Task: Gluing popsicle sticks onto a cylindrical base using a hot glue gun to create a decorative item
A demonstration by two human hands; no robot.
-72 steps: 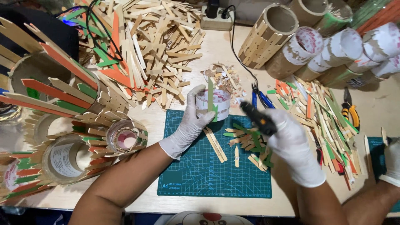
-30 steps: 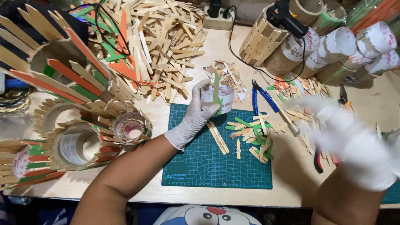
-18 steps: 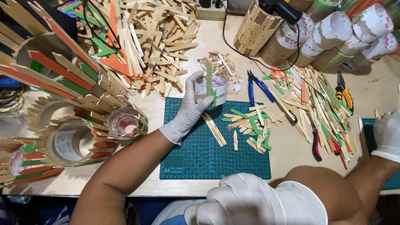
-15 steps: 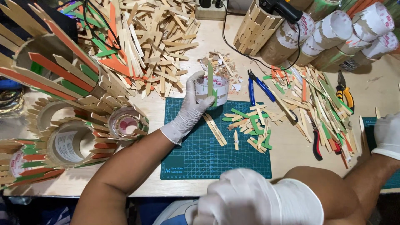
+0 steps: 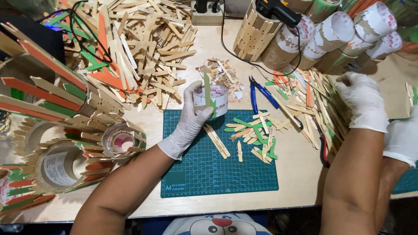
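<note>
My left hand [image 5: 189, 122], in a white glove, grips a white cardboard ring [image 5: 217, 99] that stands on the far edge of a green cutting mat [image 5: 209, 174]. A green craft stick [image 5: 207, 89] stands upright against the ring's wall. My right hand [image 5: 361, 100], also gloved, rests palm down with fingers spread on a heap of plain, green and orange sticks [image 5: 311, 98] at the right. Nothing shows in its grasp. Short cut sticks [image 5: 254, 135] lie on the mat between the hands.
A black glue gun [image 5: 278, 11] lies on cardboard tubes [image 5: 331, 32] at the back. Blue pliers [image 5: 261, 93] and a red-handled tool [image 5: 323, 152] lie by the mat. Another person's gloved hand [image 5: 402, 135] is at far right. Stick-clad holders [image 5: 65, 156] crowd the left, with a large stick pile [image 5: 143, 52] behind.
My right hand carried the glue gun up onto the tubes, drew back toward my body, then came out onto the stick heap at the right. My left hand kept hold of the ring.
</note>
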